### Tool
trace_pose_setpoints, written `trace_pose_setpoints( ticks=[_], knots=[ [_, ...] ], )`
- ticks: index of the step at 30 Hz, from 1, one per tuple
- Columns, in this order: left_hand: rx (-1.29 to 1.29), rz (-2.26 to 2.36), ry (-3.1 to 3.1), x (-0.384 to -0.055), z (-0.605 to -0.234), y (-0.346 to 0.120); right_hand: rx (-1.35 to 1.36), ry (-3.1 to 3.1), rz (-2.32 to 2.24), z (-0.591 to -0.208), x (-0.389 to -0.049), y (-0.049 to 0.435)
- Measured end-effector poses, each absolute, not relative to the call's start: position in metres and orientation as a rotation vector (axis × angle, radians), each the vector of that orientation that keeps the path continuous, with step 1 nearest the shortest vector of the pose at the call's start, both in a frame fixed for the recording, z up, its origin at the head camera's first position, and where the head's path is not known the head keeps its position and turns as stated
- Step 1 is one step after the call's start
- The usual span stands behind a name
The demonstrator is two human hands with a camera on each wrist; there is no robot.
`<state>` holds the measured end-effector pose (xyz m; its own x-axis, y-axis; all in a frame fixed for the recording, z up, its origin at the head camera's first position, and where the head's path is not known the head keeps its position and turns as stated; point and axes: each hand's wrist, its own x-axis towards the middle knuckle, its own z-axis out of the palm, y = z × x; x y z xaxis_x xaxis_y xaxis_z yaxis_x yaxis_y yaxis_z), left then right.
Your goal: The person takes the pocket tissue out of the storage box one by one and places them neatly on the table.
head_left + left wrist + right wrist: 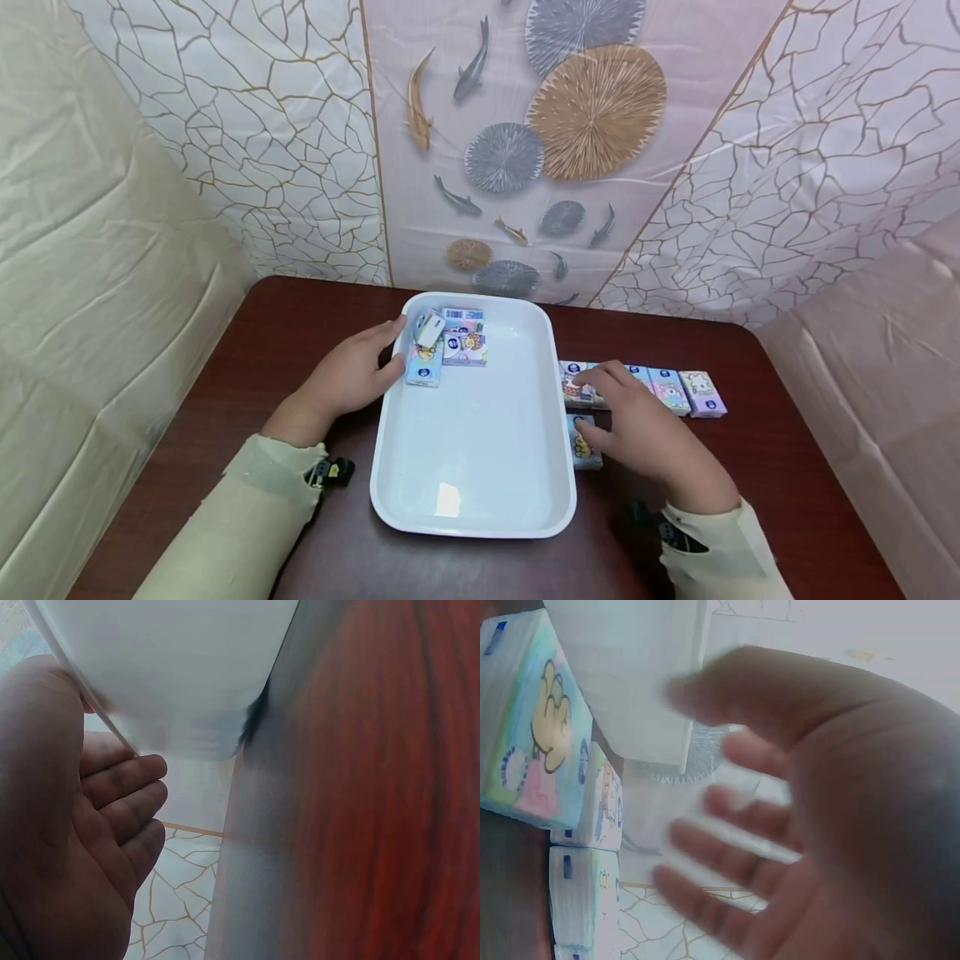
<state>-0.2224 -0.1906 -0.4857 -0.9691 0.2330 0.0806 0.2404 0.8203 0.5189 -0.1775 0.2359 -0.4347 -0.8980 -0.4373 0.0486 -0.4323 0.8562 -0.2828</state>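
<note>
My left hand holds the left rim of a white tray, its index finger and thumb on the edge. In the left wrist view the other fingers lie loosely bent outside the tray wall. Several cartoon-printed tissue packs lie in the tray's far left corner, one leaning on top. My right hand hovers with spread fingers over more packs right of the tray, blurred in the right wrist view. Nearest its thumb is a blue tissue pack with a yellow figure. Nothing shows in its grasp.
A row of several tissue packs runs along the tray's right side, partly hidden by my right hand. All stands on a dark red-brown table. Patterned cloth hangs behind the far edge, with pale fabric walls at the sides.
</note>
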Motion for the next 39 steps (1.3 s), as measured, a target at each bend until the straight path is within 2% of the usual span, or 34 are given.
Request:
trace_pose_setpoints(
  ticks=[4, 17, 26, 39],
  knots=[
    [-0.379, -0.859, -2.979, -0.222, -0.486, -0.192, -0.85, 3.08, -0.516, -0.434, -0.179, 0.233],
    [-0.379, -0.877, -2.962, -0.222, -0.489, -0.192, -1.07, 3.02, -0.627, -0.427, -0.171, 0.221],
    [-0.37, -0.887, -2.965, -0.222, -0.487, -0.191, -1.117, 2.983, -0.657, -0.416, -0.162, 0.201],
    [-0.372, -0.873, -2.98, -0.223, -0.487, -0.191, -1.155, 2.97, -0.675, -0.406, -0.17, 0.171]
  ],
)
